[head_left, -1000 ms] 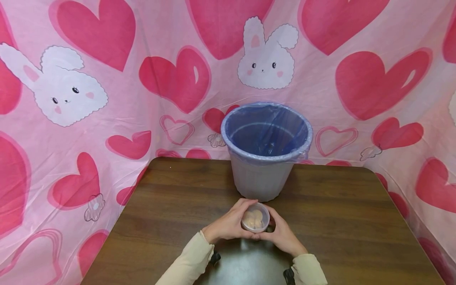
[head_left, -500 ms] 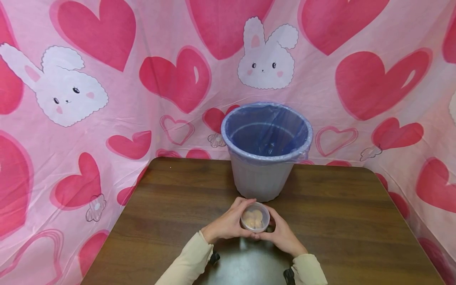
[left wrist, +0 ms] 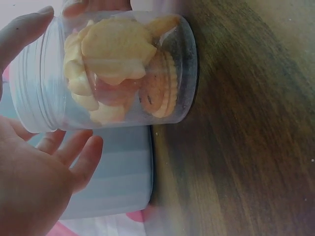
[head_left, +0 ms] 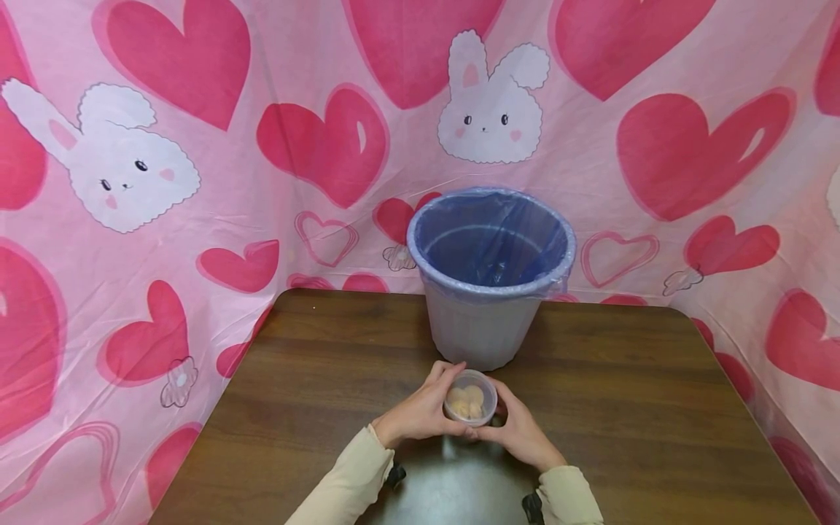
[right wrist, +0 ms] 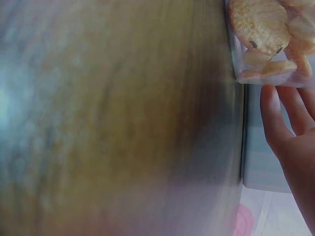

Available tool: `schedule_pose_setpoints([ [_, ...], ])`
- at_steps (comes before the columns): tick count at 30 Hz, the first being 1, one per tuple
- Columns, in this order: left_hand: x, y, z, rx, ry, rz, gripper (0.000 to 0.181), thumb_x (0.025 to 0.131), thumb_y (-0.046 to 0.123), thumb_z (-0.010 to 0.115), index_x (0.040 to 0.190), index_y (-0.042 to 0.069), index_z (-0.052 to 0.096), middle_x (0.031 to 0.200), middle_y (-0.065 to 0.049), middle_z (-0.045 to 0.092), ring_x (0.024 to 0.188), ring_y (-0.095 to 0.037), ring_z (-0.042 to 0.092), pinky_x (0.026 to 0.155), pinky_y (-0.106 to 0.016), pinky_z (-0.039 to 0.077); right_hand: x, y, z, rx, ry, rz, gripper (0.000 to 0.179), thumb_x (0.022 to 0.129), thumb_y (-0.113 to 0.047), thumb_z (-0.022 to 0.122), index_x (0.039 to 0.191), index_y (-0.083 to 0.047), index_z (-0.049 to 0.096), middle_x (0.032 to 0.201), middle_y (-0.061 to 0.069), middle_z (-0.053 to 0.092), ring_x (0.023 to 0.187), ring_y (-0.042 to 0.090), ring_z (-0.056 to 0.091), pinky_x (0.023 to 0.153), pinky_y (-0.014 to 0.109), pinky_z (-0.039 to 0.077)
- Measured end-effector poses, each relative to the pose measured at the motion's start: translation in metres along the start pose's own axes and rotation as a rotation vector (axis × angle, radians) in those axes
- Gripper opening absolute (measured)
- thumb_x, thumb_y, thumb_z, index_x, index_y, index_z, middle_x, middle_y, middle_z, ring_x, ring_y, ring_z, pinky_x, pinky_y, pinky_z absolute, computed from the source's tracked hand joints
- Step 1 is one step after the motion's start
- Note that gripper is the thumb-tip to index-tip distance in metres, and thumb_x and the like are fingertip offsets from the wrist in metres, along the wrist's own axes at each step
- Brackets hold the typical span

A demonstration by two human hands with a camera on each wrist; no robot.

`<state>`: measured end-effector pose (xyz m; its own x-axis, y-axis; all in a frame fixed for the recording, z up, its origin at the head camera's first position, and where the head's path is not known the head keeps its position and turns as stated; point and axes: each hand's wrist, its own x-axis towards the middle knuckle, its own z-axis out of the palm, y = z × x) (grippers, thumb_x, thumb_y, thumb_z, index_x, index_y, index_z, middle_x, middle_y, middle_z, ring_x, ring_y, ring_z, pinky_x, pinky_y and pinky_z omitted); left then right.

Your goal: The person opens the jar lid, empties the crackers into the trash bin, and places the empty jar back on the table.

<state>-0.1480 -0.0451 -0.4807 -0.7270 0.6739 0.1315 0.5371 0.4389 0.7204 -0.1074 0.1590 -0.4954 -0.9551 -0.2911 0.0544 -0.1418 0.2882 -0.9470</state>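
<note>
A clear plastic jar [head_left: 471, 397] with several pale golden biscuits [left wrist: 118, 51] inside stands near the front of the bin. My left hand [head_left: 423, 408] holds the jar from the left, its thumb and fingers curled about the upper part. On the other side my right hand [head_left: 521, 430] grips the jar between thumb and fingers. The left wrist view shows ridged translucent plastic [left wrist: 37, 78] round the jar's top end; whether that is a lid or a bare neck I cannot tell. In the right wrist view several right fingers [right wrist: 295, 105] lie against the jar's side.
Just behind the jar stands a pale grey waste bin [head_left: 482, 328] with a blue plastic liner [head_left: 492, 255] folded over its rim. Both are on a dark brown wooden table [head_left: 315, 364]. A pink cloth with hearts and rabbits [head_left: 328, 146] hangs behind and at the sides.
The fingers of my left hand have shifted slightly up and left along the jar's rim. The biscuits appear a little lower within the jar's opening. The right hand has hardly moved.
</note>
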Motion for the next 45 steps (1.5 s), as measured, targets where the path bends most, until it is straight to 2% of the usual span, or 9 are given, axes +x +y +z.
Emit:
schedule_pose_setpoints([
  [4,0.001,0.0,0.0,-0.012,0.002,-0.01,0.098,0.066,0.045,0.075,0.142,0.018,0.019,0.125,-0.002,0.03,0.112,-0.023,0.045,0.093,-0.028,0.04,0.0,0.0,0.0,0.002,-0.003,0.014,0.083,0.064,-0.028,0.08,0.134,-0.019,0.036,0.133,0.009,0.044,0.117,0.024,0.046,0.092,0.028,0.041],
  [11,0.001,-0.001,0.0,-0.007,0.008,-0.011,0.096,0.066,0.045,0.074,0.141,0.015,0.022,0.125,-0.002,0.03,0.112,-0.02,0.044,0.093,-0.028,0.04,0.0,-0.001,0.001,-0.007,-0.001,0.041,0.082,0.063,-0.03,0.08,0.133,-0.02,0.037,0.131,0.009,0.046,0.114,0.021,0.049,0.091,0.026,0.04],
  [20,0.001,0.001,0.0,0.012,0.03,0.023,0.092,0.067,0.042,0.075,0.139,0.018,0.022,0.129,-0.002,0.031,0.114,-0.017,0.043,0.095,-0.029,0.039,-0.001,-0.003,0.001,0.008,0.003,0.057,0.082,0.063,-0.027,0.08,0.133,-0.019,0.037,0.13,0.008,0.047,0.112,0.021,0.051,0.092,0.025,0.038],
  [25,0.0,0.0,-0.001,-0.006,0.032,0.015,0.092,0.067,0.043,0.074,0.139,0.018,0.022,0.129,-0.002,0.032,0.114,-0.017,0.043,0.095,-0.028,0.039,-0.001,-0.003,0.001,0.006,0.002,0.064,0.082,0.063,-0.027,0.081,0.133,-0.02,0.038,0.13,0.006,0.048,0.109,0.019,0.052,0.09,0.026,0.04],
  [29,0.0,-0.001,-0.001,-0.009,0.034,0.01,0.094,0.067,0.041,0.074,0.14,0.019,0.02,0.128,-0.001,0.031,0.113,-0.016,0.043,0.095,-0.028,0.039,-0.001,0.003,0.001,0.017,0.009,0.059,0.083,0.062,-0.027,0.081,0.132,-0.023,0.038,0.128,0.003,0.048,0.105,0.019,0.054,0.087,0.028,0.041],
  [33,0.001,-0.001,-0.002,-0.02,0.03,0.007,0.094,0.067,0.038,0.075,0.141,0.024,0.019,0.126,0.0,0.031,0.112,-0.016,0.043,0.094,-0.027,0.039,0.002,0.017,0.003,0.006,0.025,0.054,0.083,0.06,-0.029,0.082,0.13,-0.03,0.038,0.127,-0.001,0.049,0.104,0.018,0.054,0.086,0.028,0.042],
  [37,0.0,-0.001,-0.003,-0.026,0.029,0.03,0.09,0.067,0.036,0.076,0.14,0.025,0.025,0.124,-0.001,0.03,0.112,-0.019,0.043,0.091,-0.027,0.04,0.004,0.027,0.004,-0.016,0.034,0.046,0.083,0.06,-0.033,0.081,0.13,-0.035,0.037,0.127,-0.005,0.048,0.106,0.017,0.053,0.086,0.027,0.042],
  [40,0.0,-0.001,-0.003,-0.019,0.031,0.045,0.086,0.068,0.035,0.076,0.139,0.024,0.028,0.123,-0.002,0.03,0.111,-0.02,0.043,0.09,-0.028,0.04,0.004,0.029,0.004,-0.019,0.037,0.041,0.083,0.06,-0.034,0.081,0.13,-0.035,0.037,0.126,-0.005,0.049,0.106,0.018,0.052,0.086,0.027,0.042],
  [45,-0.001,-0.001,-0.004,-0.021,0.027,0.032,0.083,0.068,0.036,0.075,0.138,0.027,0.03,0.122,0.0,0.03,0.111,-0.02,0.043,0.089,-0.026,0.04,0.003,0.025,0.003,-0.002,0.032,0.059,0.083,0.06,-0.032,0.081,0.13,-0.035,0.037,0.126,-0.004,0.049,0.105,0.016,0.054,0.086,0.027,0.042],
])
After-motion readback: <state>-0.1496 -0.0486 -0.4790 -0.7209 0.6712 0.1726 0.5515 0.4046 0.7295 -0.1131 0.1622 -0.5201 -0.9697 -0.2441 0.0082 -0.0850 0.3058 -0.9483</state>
